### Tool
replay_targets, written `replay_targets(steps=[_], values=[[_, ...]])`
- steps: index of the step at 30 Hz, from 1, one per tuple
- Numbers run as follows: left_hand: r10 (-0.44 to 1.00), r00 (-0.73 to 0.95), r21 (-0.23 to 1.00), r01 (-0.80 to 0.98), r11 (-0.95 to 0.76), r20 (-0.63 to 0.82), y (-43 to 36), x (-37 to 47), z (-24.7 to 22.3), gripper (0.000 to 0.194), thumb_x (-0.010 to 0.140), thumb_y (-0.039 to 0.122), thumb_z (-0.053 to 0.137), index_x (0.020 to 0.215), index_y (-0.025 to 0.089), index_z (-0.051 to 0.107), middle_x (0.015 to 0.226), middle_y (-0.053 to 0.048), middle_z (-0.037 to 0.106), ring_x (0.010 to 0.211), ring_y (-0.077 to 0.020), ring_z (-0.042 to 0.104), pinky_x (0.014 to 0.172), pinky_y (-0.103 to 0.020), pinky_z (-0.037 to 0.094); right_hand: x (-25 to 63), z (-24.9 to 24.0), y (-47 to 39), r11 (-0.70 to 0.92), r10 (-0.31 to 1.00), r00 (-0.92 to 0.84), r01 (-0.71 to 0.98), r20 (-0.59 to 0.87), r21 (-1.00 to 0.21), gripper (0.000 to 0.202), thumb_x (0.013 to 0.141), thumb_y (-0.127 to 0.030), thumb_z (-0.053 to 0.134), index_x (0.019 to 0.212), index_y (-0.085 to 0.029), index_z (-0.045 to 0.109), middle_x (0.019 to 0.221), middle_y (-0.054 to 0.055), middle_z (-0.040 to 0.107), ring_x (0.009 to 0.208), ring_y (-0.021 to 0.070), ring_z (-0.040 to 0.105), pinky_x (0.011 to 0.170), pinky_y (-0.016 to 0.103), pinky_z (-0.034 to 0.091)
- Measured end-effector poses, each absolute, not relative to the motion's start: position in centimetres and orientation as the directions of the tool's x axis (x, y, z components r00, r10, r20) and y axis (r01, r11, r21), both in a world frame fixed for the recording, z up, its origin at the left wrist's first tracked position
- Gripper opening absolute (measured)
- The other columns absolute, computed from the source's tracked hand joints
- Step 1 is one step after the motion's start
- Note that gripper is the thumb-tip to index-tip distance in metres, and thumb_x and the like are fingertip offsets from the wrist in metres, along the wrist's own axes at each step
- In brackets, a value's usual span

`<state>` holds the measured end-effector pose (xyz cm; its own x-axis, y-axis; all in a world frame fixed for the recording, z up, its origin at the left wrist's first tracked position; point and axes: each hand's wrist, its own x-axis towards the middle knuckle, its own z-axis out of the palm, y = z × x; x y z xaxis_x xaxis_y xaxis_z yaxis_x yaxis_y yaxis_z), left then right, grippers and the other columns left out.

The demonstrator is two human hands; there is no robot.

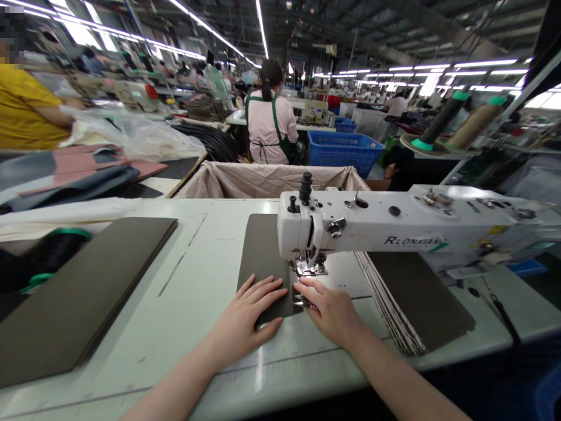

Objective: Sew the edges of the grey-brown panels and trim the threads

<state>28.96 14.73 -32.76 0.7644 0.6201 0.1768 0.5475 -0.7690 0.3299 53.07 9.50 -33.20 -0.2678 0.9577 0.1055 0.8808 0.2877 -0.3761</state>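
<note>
Panel (258, 245) lies flat beneath the left hand's (245, 314) fingers (267, 289).

Stretches under a dark roof (372, 23) at one o'clock, with a strip light (262, 29) at twelve and bright windows (79, 30) at ten.

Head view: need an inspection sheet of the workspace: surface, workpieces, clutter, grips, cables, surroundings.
Surface: pale green table, ruler marks along near edge.
Workpieces: dark panel by the sewing machine; left stack, right stack.
Clutter: dark green-ended item beside left stack.
Grips: left grip, bare hand, flat on panel; right grip, bare hand, near presser foot, hold unclear.
Cables: thin dark item at right, cable or tool unclear.
Surroundings: blue basket, co-worker, person in yellow.
</note>
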Motion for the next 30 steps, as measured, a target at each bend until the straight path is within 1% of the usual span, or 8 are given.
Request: replay_targets(steps=[5, 13, 20, 27, 30], values=[[0.627, 0.758, 0.336, 0.552, -0.763, 0.179, 14.72, 28.95, -32.68, 0.052, 0.092, 0.038, 0.054, 0.142, 0.033, 0.044, 0.148, -0.001, 0.046, 0.138, -0.0267, 0.039, 0.119, -0.053, 0.019, 53.07, -33.22, 9.43, 0.286, 0.958, -0.263, 0.878, 0.111, -0.384, 0.058, 0.086, -0.013, 0.051, 0.14, -0.033, 0.046, 0.146, -0.001, 0.047, 0.12, 0.0198, 0.056, 0.097, 0.033, 0.047], [0.647, 0.746, 0.327, 0.579, -0.747, 0.157, 14.78, 29.0, -32.67, 0.051, 0.092, 0.038, 0.053, 0.142, 0.033, 0.043, 0.15, 0.0, 0.043, 0.14, -0.026, 0.037, 0.119, -0.053, 0.019, 53.12, -33.3, 9.5, 0.294, 0.956, -0.27, 0.875, 0.118, -0.385, 0.057, 0.086, -0.013, 0.051, 0.139, -0.033, 0.047, 0.145, -0.002, 0.048, 0.121, 0.0199, 0.055, 0.096, 0.033, 0.047], [0.665, 0.726, 0.307, 0.601, -0.738, 0.175, 14.81, 29.07, -33.02, 0.058, 0.092, 0.036, 0.053, 0.147, 0.032, 0.035, 0.154, -0.001, 0.038, 0.141, -0.0273, 0.033, 0.119, -0.054, 0.02, 53.19, -33.46, 9.46, 0.291, 0.957, -0.266, 0.877, 0.12, -0.382, 0.056, 0.086, -0.013, 0.052, 0.138, -0.033, 0.048, 0.145, -0.001, 0.048, 0.118, 0.0202, 0.057, 0.096, 0.033, 0.047], [0.668, 0.717, 0.296, 0.606, -0.738, 0.199, 14.82, 28.97, -33.5, 0.059, 0.093, 0.039, 0.053, 0.148, 0.031, 0.034, 0.155, -0.003, 0.035, 0.142, -0.0275, 0.031, 0.119, -0.052, 0.02, 53.08, -33.4, 9.54, 0.294, 0.956, -0.269, 0.874, 0.119, -0.386, 0.058, 0.083, -0.011, 0.052, 0.137, -0.032, 0.05, 0.144, 0.0, 0.05, 0.117, 0.0202, 0.058, 0.096, 0.033, 0.048], [0.675, 0.717, 0.277, 0.623, -0.732, 0.173, 14.86, 28.99, -33.47, 0.059, 0.094, 0.041, 0.05, 0.149, 0.032, 0.031, 0.156, -0.002, 0.032, 0.144, -0.0275, 0.028, 0.119, -0.053, 0.019, 53.06, -33.34, 9.55, 0.296, 0.955, -0.269, 0.874, 0.123, -0.386, 0.059, 0.082, -0.01, 0.051, 0.137, -0.032, 0.05, 0.144, 0.0, 0.05, 0.117, 0.0204, 0.058, 0.096, 0.034, 0.048]])
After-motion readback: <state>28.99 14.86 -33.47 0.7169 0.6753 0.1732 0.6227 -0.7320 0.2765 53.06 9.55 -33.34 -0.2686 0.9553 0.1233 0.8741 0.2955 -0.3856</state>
